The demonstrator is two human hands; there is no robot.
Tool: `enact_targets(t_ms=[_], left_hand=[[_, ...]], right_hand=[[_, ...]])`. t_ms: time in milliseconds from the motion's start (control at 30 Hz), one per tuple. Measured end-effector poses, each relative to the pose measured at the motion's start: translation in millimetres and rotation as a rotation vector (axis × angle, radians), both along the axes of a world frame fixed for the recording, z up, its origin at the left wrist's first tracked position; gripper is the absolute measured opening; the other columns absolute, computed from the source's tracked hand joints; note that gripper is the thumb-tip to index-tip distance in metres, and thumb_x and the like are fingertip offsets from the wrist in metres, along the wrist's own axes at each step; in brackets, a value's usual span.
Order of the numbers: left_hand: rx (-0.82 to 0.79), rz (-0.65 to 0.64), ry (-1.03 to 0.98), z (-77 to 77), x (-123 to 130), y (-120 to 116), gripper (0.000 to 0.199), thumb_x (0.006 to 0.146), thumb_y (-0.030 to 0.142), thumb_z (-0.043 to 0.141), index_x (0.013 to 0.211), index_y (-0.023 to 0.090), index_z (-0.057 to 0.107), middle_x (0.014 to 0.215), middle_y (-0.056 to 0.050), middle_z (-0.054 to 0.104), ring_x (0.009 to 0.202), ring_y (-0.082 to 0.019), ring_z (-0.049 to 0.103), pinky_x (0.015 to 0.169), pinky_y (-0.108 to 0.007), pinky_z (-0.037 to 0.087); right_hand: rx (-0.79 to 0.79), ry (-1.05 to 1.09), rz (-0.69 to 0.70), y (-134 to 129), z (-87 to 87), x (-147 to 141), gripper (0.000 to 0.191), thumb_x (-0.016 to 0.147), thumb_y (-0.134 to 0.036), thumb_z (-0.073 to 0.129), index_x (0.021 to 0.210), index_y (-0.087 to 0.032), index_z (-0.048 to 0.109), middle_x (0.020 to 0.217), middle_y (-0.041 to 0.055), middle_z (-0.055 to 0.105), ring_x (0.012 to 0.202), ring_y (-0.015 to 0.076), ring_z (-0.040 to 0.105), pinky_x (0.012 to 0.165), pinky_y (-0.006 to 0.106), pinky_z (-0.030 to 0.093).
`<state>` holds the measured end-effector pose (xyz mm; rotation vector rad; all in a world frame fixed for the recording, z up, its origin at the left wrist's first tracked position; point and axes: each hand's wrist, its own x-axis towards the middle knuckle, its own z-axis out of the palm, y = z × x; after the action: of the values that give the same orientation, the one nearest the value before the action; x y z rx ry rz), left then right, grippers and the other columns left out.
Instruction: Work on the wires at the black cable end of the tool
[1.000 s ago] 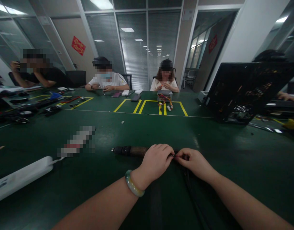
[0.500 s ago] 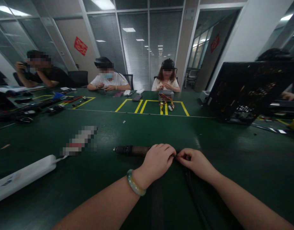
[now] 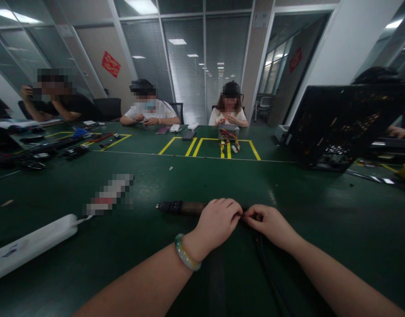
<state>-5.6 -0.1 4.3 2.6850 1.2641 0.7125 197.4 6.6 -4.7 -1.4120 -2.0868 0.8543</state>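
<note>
A dark cylindrical tool [image 3: 192, 208] with a black collar and a small metal tip lies on the green table, its tip pointing left. My left hand [image 3: 220, 222], with a bangle on the wrist, is closed over the tool's right part. Close beside it, my right hand [image 3: 268, 224] is pinched, its fingertips meeting those of my left hand at the tool's right end. What sits between the fingertips is too small and dark to make out. From below my right hand a black cable [image 3: 266, 266] runs down toward the table's near edge.
A white power strip [image 3: 34, 246] lies at the left. Tools and dark parts [image 3: 77, 150] are spread at the far left. Across the table [image 3: 149, 176] sit several people, with a grey box with coloured wires [image 3: 228, 132] before one. A black case [image 3: 347, 127] stands at the right.
</note>
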Motion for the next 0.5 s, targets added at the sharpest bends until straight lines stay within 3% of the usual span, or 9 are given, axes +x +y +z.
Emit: enact_targets(t_ms=[300, 500], left_hand=[[0.002, 0.003, -0.008, -0.6, 0.6, -0.4, 0.01, 0.092, 0.025, 0.053, 0.098, 0.021, 0.059, 0.102, -0.002, 0.062, 0.097, -0.018, 0.057, 0.087, -0.035, 0.043], [-0.006, 0.001, -0.012, -0.2, 0.2, -0.5, 0.011, 0.089, 0.019, 0.056, 0.099, 0.022, 0.058, 0.104, -0.001, 0.062, 0.098, -0.019, 0.056, 0.087, -0.035, 0.043]], right_hand=[[0.003, 0.015, 0.005, -0.1, -0.6, -0.6, 0.016, 0.084, -0.033, 0.059, 0.082, -0.022, 0.07, 0.079, -0.0001, 0.067, 0.068, 0.0149, 0.057, 0.061, 0.026, 0.041], [0.003, 0.018, 0.007, -0.5, 0.2, 0.1, 0.015, 0.085, -0.032, 0.059, 0.082, -0.022, 0.07, 0.08, -0.0007, 0.067, 0.068, 0.0143, 0.057, 0.062, 0.025, 0.041]])
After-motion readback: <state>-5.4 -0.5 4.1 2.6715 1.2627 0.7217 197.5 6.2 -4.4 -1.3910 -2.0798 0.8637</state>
